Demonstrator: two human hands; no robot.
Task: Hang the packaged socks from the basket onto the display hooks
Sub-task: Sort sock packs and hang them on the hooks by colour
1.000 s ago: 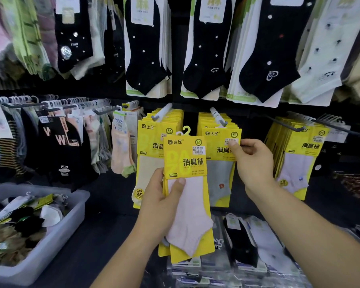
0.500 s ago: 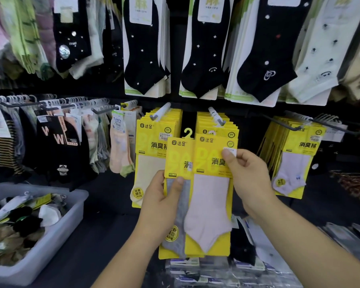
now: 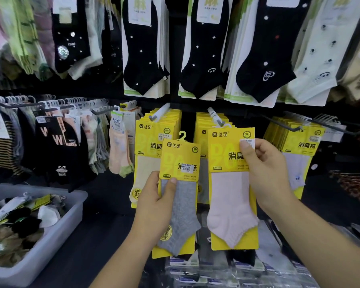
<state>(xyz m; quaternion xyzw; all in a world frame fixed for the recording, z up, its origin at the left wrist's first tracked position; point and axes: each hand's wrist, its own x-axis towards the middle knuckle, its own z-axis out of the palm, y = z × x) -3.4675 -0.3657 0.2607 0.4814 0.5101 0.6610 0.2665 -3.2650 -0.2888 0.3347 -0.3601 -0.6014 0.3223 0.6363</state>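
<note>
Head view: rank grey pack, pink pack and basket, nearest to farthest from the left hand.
1. The grey pack, gripped by the left hand.
2. The pink pack, just to its right.
3. The basket, far lower left.

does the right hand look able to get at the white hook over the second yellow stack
Probably yes. The right hand pinches the pink sock pack, whose top is by the tip of the white hook, with nothing in front; the left hand holds the grey sock pack lower, to the side.
</note>
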